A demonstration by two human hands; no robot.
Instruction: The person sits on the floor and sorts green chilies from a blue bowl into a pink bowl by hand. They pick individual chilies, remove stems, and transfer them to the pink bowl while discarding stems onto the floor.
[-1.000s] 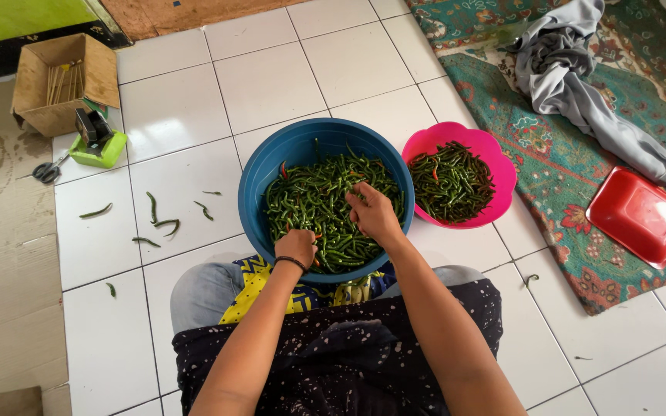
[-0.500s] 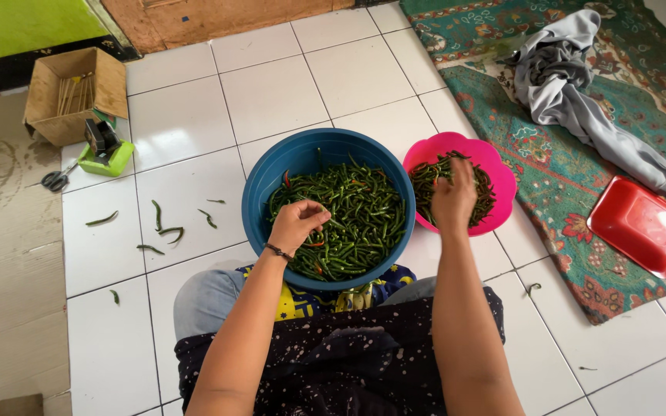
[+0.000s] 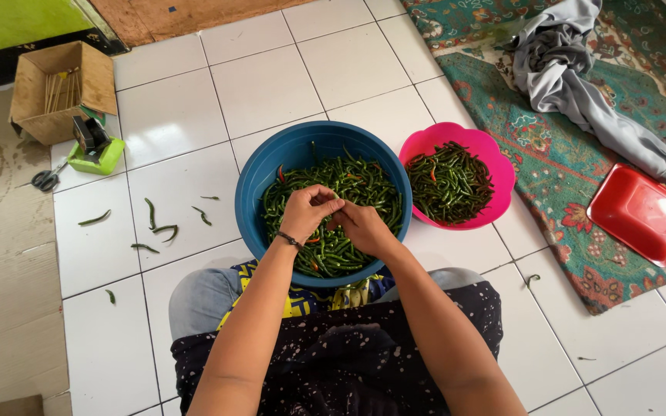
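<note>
White floor tiles carry a blue basin (image 3: 260, 181) at frame centre, where left hand (image 3: 307, 210) and right hand (image 3: 361, 226) meet fingertip to fingertip, both pinched on one green chilli (image 3: 336, 202) over the heap, pink bowl (image 3: 502, 166) lying right.

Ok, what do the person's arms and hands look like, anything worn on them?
Both forearms are bare, with no sleeves or gloves in view. The left hand has a thin dark band at its wrist. The right hand shows no band, watch or ring.
</note>
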